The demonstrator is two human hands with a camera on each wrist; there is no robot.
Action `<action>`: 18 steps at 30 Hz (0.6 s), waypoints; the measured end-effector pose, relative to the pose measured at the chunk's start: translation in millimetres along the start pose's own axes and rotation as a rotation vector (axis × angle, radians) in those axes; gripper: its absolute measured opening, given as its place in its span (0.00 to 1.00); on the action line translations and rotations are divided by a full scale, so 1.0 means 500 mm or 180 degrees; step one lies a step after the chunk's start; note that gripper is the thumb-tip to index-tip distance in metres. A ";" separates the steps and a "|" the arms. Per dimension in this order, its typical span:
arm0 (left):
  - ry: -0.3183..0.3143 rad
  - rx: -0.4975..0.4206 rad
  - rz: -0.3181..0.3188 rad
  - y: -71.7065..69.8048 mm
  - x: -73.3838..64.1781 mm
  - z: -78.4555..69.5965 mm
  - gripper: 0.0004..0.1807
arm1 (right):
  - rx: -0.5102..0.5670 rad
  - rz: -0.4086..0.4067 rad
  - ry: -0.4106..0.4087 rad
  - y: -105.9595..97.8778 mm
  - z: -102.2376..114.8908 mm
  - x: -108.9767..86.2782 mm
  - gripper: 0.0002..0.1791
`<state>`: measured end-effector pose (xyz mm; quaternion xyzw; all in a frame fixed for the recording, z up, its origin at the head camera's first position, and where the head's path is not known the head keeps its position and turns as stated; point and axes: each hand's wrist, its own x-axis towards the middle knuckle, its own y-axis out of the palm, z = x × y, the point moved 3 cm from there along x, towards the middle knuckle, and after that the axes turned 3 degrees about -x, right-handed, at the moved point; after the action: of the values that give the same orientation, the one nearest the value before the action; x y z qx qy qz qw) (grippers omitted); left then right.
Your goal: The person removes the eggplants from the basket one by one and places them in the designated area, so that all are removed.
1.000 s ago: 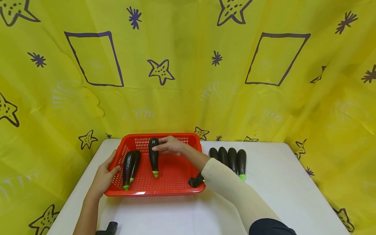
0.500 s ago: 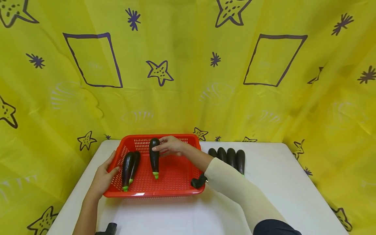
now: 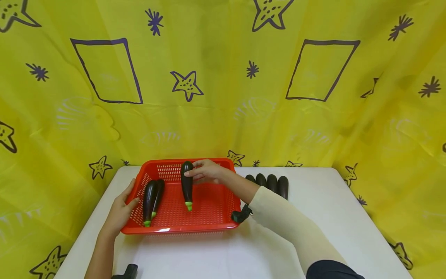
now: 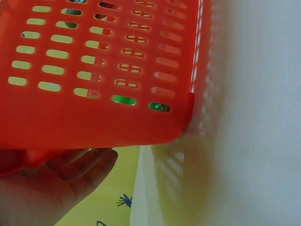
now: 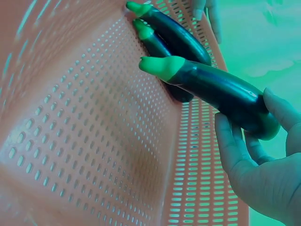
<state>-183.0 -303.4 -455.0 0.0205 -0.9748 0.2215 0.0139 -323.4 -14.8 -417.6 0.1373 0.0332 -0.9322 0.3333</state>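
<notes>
My right hand pinches a dark eggplant near its rounded end, thumb on one side and fingers on the other. Its green stem end points down and toward me, over the red plastic basket. In the right wrist view, the held eggplant is above the basket's floor. Two more eggplants lie side by side along the basket's left wall, green ends toward me. My left hand holds the basket's left rim, thumb over the edge; the left wrist view shows its fingers beneath the rim.
Several eggplants lie in a row on the white table right of the basket, partly hidden by my right sleeve. A patterned yellow curtain stands behind the table and at both sides.
My right hand has shifted slightly right with the eggplant relative to the basket. The left hand keeps its hold on the rim. The head view has turned slightly.
</notes>
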 end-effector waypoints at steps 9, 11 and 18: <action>-0.0018 -0.0002 0.0018 0.001 0.004 0.001 0.39 | -0.0005 -0.0066 -0.0011 -0.028 0.004 -0.018 0.29; -0.0008 -0.0007 0.0013 0.001 0.002 0.000 0.39 | -0.0026 -0.0088 -0.0023 -0.035 0.004 -0.024 0.29; -0.0047 -0.0011 0.0009 0.000 -0.002 -0.003 0.39 | -0.0083 -0.0210 -0.0031 -0.059 -0.004 -0.043 0.30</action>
<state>-182.0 -302.8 -453.9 0.0208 -0.9753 0.2197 0.0065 -325.8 21.3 -414.5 0.1271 0.0482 -0.9428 0.3043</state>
